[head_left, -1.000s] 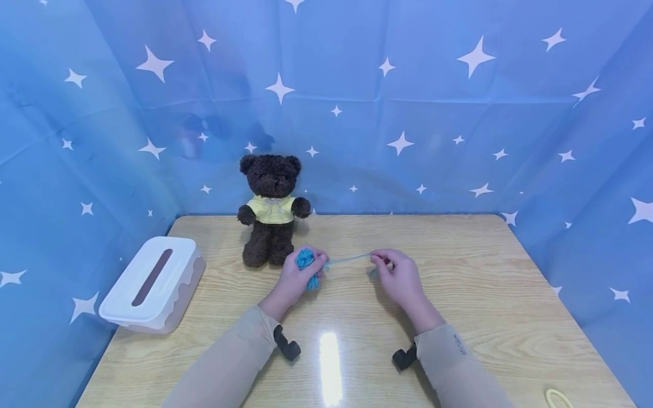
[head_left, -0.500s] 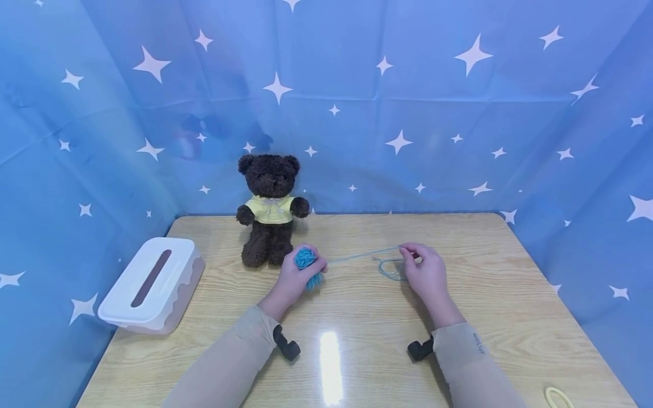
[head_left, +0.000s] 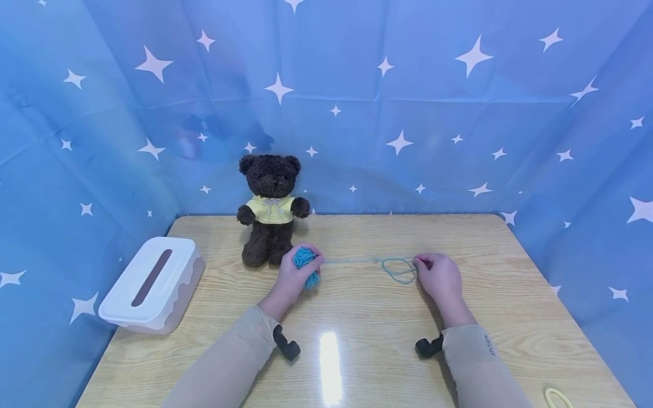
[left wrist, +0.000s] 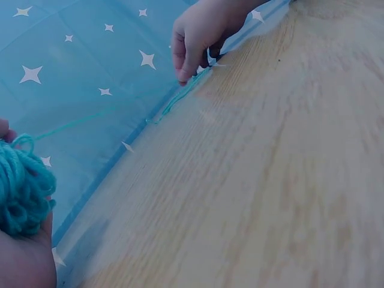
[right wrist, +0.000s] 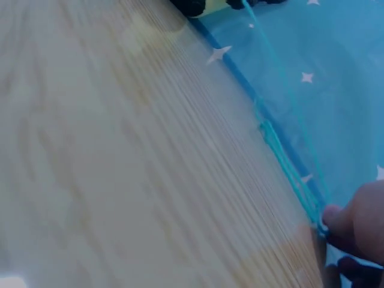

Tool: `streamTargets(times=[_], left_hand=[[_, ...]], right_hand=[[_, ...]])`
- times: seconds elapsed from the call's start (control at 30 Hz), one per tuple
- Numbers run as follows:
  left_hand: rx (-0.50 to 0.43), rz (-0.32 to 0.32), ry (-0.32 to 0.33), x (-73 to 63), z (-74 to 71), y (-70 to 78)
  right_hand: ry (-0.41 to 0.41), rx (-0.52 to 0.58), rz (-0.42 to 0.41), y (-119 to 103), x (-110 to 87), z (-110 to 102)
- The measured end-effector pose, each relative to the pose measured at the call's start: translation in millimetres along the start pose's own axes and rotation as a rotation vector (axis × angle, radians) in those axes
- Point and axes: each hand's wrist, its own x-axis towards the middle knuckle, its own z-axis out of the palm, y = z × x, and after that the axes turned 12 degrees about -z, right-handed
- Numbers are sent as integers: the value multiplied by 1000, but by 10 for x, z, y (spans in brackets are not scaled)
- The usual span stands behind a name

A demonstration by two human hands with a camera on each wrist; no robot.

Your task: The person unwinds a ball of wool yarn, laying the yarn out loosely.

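My left hand grips a bundle of teal yarn, which shows thick and looped in the left wrist view. From it a single strand runs right to my right hand, whose thumb and fingers pinch the yarn. A loose loop of yarn hangs or lies just left of the right fingertips. In the right wrist view, the pinched yarn trails away from the thumb close over the table. My right hand's palm side is hidden in the head view.
A dark brown teddy bear in a yellow top stands behind my left hand. At the left of the wooden table sits a white-lidded box with a slot. A pale yellow ring lies at the front right. Blue star-patterned curtains surround the table.
My right hand has moved to the right, pulling out a longer stretch of yarn, and has lowered slightly. The loose loop has come into view. My left hand has stayed nearly in place with the bundle.
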Motion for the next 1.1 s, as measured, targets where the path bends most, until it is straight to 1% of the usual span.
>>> streamTargets(times=[0.07, 0.17, 0.27, 0.33, 0.4, 0.47, 0.5, 0.57, 0.67, 0.77, 0.87, 0.97, 1.1], left_hand=[[-5, -5, -2, -1, 2, 3], [-7, -11, -11, -4, 4, 2], [-1, -9, -22, -10, 6, 3], [5, -6, -29, -12, 6, 4], [12, -3, -35, -11, 6, 4], [14, -3, -42, -10, 5, 3], [15, -3, -45, -8, 6, 2], [15, -3, -54, -3, 6, -3], [24, 2, -69, 0, 8, -1], [41, 8, -80, -3, 6, 8], [52, 10, -85, -7, 1, 14], [54, 8, -92, -10, 1, 15], [59, 7, -91, -14, 11, 15]], right_hand=[[-39, 2, 3, -12, -3, -10], [-54, 21, 3, -52, -6, -17], [-18, 52, -7, -121, -15, -2], [22, 85, -38, -196, -20, 29], [59, 124, -101, -301, -31, 85], [64, 170, -191, -438, -50, 166], [53, 193, -240, -513, -62, 215], [7, 243, -334, -674, -99, 314], [-81, 304, -416, -903, -166, 459], [-139, 341, -439, -1096, -213, 572], [-160, 369, -444, -1239, -227, 651], [-154, 361, -452, -1317, -228, 712], [-123, 322, -448, -1325, -234, 738]])
